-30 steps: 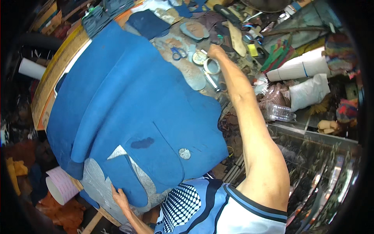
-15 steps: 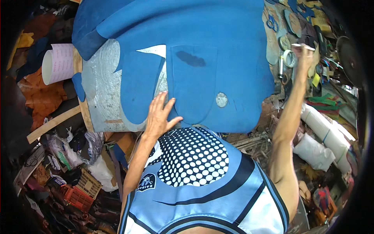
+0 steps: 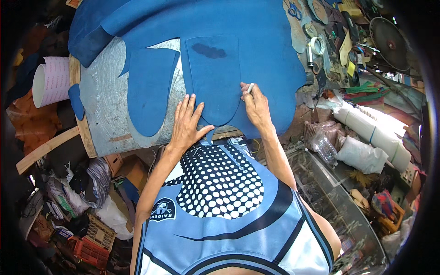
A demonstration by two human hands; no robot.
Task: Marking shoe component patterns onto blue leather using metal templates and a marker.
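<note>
A large blue sheet (image 3: 268, 59), which looks like leather, covers most of the work table. On it lies a long panel outline (image 3: 213, 87) with a rounded near end and a dark smudge near its far end. My left hand (image 3: 186, 120) rests flat with fingers spread on the panel's lower left edge. My right hand (image 3: 256, 107) grips a short white stick-like tool (image 3: 250, 87) at the panel's right edge; its tip is hidden. Left of my left hand lies a similar rounded blue piece (image 3: 150, 94). A narrow blue strip (image 3: 209, 136) hangs near my left thumb.
The scratched grey tabletop (image 3: 103, 112) shows at left, beside a rolled white printed sheet (image 3: 59, 82). Blue scissors (image 3: 294, 11), a tape roll (image 3: 317, 45) and other tools lie at the far right. A fan (image 3: 389, 43) and white wrapped rolls (image 3: 371, 128) stand beyond.
My right hand has come from the tools at the far right to the panel's right edge. The view has shifted, and the sheet's near edge now looks parted below the panel.
</note>
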